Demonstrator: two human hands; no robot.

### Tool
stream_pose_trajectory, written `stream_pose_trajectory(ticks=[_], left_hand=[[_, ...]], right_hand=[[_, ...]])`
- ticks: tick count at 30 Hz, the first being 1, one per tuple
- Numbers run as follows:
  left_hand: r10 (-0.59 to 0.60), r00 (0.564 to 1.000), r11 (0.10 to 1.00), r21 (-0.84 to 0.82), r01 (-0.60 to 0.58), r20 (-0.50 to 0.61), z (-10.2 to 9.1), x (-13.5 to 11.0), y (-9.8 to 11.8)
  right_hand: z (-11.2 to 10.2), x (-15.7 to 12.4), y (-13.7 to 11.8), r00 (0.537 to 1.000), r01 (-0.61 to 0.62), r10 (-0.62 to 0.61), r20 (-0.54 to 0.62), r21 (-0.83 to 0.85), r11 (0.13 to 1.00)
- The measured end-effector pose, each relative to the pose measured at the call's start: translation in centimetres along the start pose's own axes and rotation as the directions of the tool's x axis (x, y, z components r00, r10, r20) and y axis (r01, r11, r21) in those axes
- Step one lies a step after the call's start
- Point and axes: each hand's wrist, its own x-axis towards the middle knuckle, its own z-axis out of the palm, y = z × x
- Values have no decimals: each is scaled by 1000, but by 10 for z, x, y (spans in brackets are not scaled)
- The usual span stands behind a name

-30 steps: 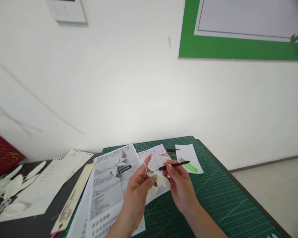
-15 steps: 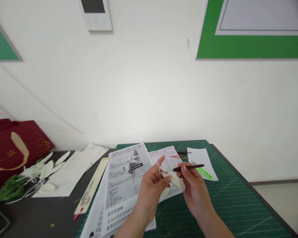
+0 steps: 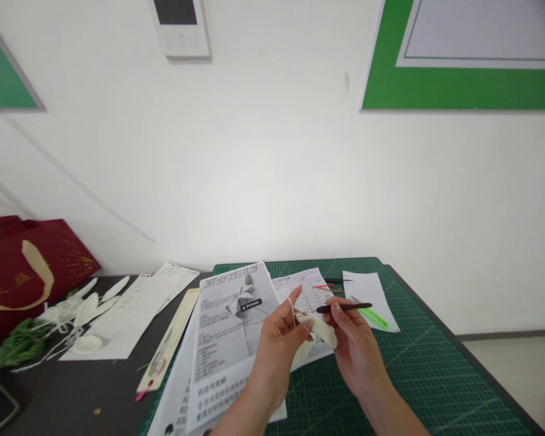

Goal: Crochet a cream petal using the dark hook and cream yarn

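Note:
A small white crochet piece [image 3: 323,330] is pinched in my left hand [image 3: 279,342], with white yarn looped round the raised index finger. My right hand [image 3: 355,339] grips a crochet hook [image 3: 345,307] by its dark handle, the thin tip pointing left into the top of the piece. The fingers of my right hand also sit against the right end of the crochet piece. Both hands are close together above the printed sheets [image 3: 229,327] and the green cutting mat [image 3: 418,369]. Where the hook's tip meets the yarn is too small to make out.
Right of my hands, a bright green cutter [image 3: 373,317] lies on white paper [image 3: 381,290]. To the left are lined notes [image 3: 122,327], a bookmark [image 3: 168,345], white petal-like pieces [image 3: 87,310], green yarn [image 3: 23,344] and a red gift bag [image 3: 59,254]. A white wall stands behind.
The crochet piece has tilted slightly between my fingers, and the hook has shifted a little to the left. The view has moved slightly. Both hands keep their holds.

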Motion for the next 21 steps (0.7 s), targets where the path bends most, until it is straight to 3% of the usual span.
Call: stream_pose_trajectory(ticks=[12, 21], left_hand=[[-6, 1000, 999, -33, 6, 1, -1, 0, -3], [-34, 998, 997, -73, 39, 56, 3, -2, 9]], right_hand=[[0, -1, -1, 999, 14, -14, 29, -3, 1000], [1, 0, -3, 999, 4, -4, 52, 5, 1000]])
